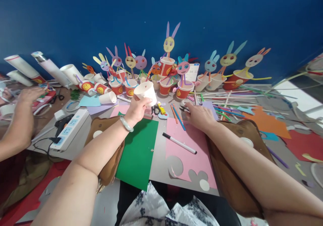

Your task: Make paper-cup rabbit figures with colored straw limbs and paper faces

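My left hand (pixel 137 110), with a pale bangle at the wrist, grips a white paper cup (pixel 145 90) tilted on its side, a small hole showing in its base. My right hand (pixel 202 115) is closed over a dark two-jawed tool (pixel 185 108) like pliers, low at the table; its handles are hidden under the fingers. Beside that hand lie orange and blue pencils (pixel 178 117). Between my arms are a green sheet (pixel 137 152), a pink sheet (pixel 188 165) with cut-outs, and a black-capped white marker (pixel 179 143).
Several cups with paper rabbit figures (pixel 183 67) line the blue wall. Black-handled scissors (pixel 155 110) and a yellow glue tube (pixel 160 108) lie mid-table. A power strip (pixel 69 130) is at left, near another person's hand (pixel 31 94). Pipe cleaners (pixel 232 98) and orange paper (pixel 267 120) spread rightward.
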Tool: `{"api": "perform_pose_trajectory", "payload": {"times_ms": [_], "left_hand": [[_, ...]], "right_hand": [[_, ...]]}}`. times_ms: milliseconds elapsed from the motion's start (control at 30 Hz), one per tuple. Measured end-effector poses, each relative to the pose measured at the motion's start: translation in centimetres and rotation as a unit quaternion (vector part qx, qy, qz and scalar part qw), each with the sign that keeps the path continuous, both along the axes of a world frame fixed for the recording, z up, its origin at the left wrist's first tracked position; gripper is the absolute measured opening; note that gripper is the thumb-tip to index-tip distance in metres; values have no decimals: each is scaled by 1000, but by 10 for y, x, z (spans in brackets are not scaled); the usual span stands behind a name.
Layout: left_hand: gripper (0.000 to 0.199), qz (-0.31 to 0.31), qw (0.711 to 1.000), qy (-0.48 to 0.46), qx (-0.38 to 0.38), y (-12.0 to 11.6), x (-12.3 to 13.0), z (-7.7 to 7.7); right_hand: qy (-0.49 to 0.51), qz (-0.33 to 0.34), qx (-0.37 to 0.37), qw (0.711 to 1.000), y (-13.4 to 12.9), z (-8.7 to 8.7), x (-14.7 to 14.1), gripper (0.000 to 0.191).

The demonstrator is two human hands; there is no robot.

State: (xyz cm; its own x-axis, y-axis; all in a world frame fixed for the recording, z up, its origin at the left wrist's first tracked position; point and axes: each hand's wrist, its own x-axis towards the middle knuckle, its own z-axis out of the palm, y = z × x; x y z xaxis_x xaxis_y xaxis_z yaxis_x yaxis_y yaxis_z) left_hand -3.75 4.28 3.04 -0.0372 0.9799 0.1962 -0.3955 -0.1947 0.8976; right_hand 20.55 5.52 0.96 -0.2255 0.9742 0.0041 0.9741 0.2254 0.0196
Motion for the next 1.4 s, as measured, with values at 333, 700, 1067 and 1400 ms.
{"api": "perform_pose_trajectory", "payload": {"times_ms": [333,700,1067,1400], "left_hand": [[56,-164,970,165,64,-16,5,-3],[62,-244,945,202,76,-19,3,-4],[60,-311,939,143,25,-24,4,6],[68,-309,928,205,26,-22,0,-3]], "right_hand": [[46,23,-60,997,-7,1,-16,31],[92,33,-87,991,0,-12,-11,19],[314,61,2,947,3,-10,-4,17],[792,39,-60,606,-10,38,-8,31]]}}
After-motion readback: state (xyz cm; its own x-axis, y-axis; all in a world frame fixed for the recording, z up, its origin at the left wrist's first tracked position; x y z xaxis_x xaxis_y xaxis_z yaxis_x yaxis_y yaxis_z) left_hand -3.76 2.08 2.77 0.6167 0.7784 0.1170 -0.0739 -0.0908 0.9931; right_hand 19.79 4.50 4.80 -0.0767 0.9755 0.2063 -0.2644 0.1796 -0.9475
